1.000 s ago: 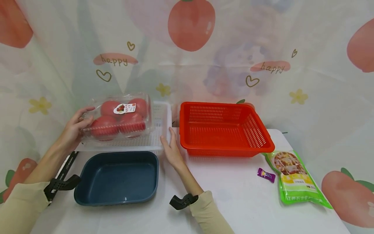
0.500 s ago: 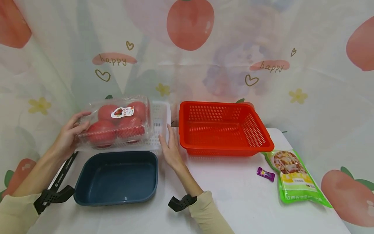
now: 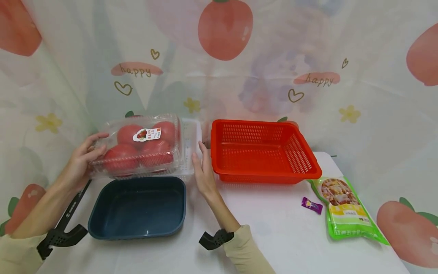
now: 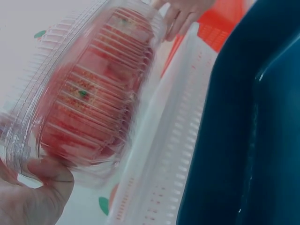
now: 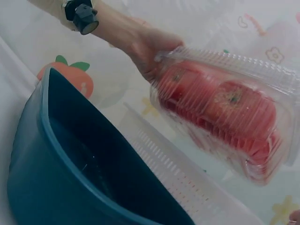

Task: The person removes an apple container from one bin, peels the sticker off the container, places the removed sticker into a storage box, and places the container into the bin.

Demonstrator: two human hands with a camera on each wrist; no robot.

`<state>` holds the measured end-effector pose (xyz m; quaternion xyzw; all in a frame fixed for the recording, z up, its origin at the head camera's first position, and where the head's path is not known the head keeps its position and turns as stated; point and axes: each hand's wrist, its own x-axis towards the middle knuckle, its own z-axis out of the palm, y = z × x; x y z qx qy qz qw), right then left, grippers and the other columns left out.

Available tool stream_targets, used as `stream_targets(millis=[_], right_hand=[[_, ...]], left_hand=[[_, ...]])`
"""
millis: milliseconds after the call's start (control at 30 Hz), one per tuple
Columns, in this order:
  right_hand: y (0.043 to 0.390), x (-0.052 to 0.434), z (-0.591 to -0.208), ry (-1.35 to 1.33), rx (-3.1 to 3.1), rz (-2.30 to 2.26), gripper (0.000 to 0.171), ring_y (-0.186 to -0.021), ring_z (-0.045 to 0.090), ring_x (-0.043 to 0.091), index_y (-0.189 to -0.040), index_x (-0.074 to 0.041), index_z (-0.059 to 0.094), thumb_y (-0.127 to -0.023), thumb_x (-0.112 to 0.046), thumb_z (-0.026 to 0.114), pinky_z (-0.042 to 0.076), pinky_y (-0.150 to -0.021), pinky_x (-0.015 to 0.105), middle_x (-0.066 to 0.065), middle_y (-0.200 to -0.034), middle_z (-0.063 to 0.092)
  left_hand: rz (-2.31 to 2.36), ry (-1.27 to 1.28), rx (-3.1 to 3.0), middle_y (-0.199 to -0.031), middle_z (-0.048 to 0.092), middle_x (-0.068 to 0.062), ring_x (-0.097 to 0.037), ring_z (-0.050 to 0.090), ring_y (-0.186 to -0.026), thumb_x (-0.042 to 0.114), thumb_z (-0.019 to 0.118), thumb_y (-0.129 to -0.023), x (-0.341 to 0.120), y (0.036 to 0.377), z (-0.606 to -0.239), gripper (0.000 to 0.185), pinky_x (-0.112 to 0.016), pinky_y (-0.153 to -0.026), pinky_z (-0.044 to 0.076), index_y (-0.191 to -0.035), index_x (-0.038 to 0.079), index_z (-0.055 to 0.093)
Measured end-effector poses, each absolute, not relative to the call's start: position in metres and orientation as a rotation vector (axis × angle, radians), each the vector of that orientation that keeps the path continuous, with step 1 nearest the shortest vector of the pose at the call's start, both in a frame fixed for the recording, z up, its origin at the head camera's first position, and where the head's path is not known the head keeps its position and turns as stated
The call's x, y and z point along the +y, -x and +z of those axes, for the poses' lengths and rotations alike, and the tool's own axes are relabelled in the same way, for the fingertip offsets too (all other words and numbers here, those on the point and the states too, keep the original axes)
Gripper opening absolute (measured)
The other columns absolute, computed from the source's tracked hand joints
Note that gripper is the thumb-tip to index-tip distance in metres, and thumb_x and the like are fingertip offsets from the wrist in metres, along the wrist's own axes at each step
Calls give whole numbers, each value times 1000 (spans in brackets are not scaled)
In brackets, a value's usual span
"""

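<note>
Four tomatoes in one clear box, carried from one end

Grip, left: the left hand has thumb and fingers clamped about the left end of the clear box. Grip, right: the right hand holds nothing; its fingers are extended beside the right edge of the white basket, apart from the box. Whether a fingertip touches the basket cannot be told.

Position: the box is held over the white basket, near the far rim of the blue tub. Both wrist views appear to show it raised off the basket; its exact tilt cannot be told.

Handling, in judgement: the load is heavy for a hold at one end. The far end is likely to droop and the thin plastic to flex. A palm under that free end would steady it; the right hand is well placed to give it. Squeezing harder risks popping the lid. Level travel, with the base lifted above both rims, would keep the fruit from rolling.

Containers: the box bears a white label on its lid. The floors of the blue tub and the red basket are in plain view; the white basket's is partly hidden. On the white surface, at right, lie a green packet and a purple sweet.
</note>
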<state>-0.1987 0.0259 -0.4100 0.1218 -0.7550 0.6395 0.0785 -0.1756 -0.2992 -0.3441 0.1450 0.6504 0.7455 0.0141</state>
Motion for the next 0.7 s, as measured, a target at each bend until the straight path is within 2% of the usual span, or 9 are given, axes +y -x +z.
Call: stream_targets(millis=[133,300,467,700], right_hand=[[195,27,-403,-402,-2236,1935,56,-145,33,22,-151,-34,24,-100,-47,41,32,-116,48,-9,-159,27],[188,27,-390,-483,-2205,1965,57,-144,35,23,-152,-31,23,-100,-41,42,34,-114,49,-8,-158,28],[179,29,-373,-547,-2156,2000,56,-143,34,22,-153,-27,25,-100,-35,41,35,-114,50,-4,-157,30],[176,34,-363,-566,-2133,2013,56,-143,33,22,-152,-27,26,-99,-35,41,36,-113,52,-5,-157,29]], left_hand=[[2297,-445,2063,-93,59,4,-8,65,-74,12,38,-103,-298,172,-345,34,-25,-64,56,-133,26,47],[2234,-405,2176,-98,59,4,-8,61,-83,14,40,-102,-291,163,-347,37,-24,-70,54,-135,28,46],[2148,-377,2288,-112,51,2,-10,56,-93,17,42,-101,-278,154,-347,41,-23,-75,53,-140,30,43],[2110,-347,2360,-115,45,-1,-13,52,-95,18,43,-101,-266,149,-345,43,-23,-74,51,-142,29,42]])
